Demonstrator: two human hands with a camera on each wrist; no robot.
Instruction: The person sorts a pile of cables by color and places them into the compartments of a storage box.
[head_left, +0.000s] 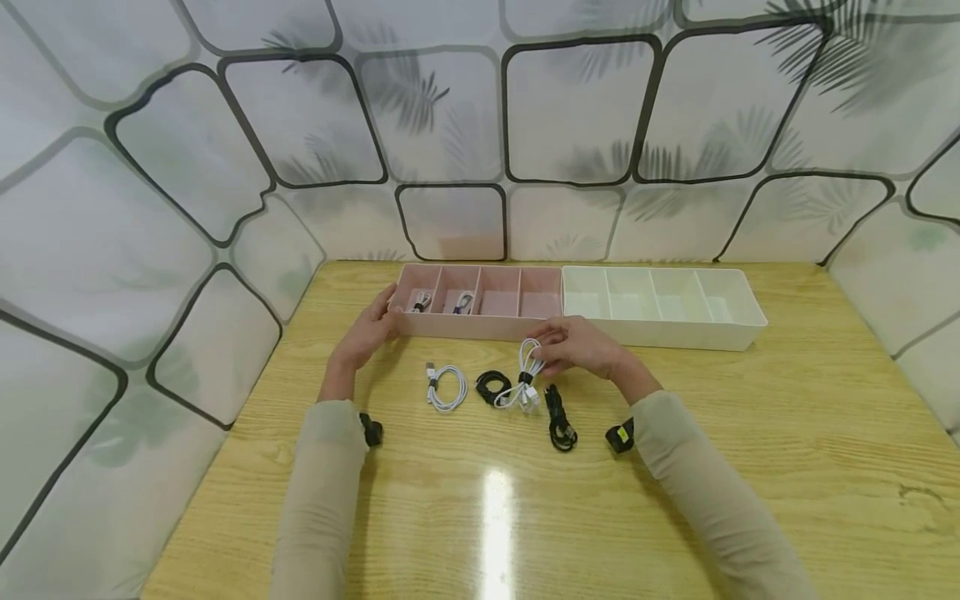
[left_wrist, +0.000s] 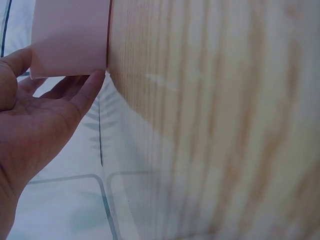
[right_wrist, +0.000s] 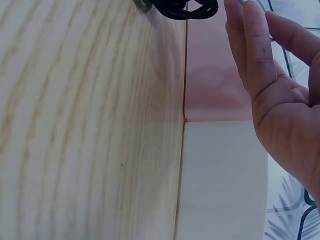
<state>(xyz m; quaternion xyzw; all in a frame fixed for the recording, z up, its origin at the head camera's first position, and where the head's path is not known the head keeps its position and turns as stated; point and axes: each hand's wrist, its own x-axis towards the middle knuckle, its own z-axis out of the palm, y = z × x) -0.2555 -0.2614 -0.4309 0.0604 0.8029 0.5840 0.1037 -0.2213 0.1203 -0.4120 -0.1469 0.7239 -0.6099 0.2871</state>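
My left hand (head_left: 369,332) rests against the left end of a pink divided box (head_left: 465,327), its thumb near the top edge. In the left wrist view, fingers (left_wrist: 90,90) lie along the box's end wall. My right hand (head_left: 581,346) pinches a looped white cable (head_left: 526,377) with a black tie, held up in front of the pink box. Below and around it lie a coiled black cable (head_left: 491,385), a longer black cable bundle (head_left: 561,421) and a white coiled cable (head_left: 448,390). The two left compartments hold small bundled cables (head_left: 462,303).
A white divided box (head_left: 675,335) stands end to end with the pink one, to its right. Both are near the back of the wooden table (head_left: 465,517). A patterned curtain (head_left: 577,117) rises behind and at the sides. Each wrist wears a small black camera (head_left: 620,436).
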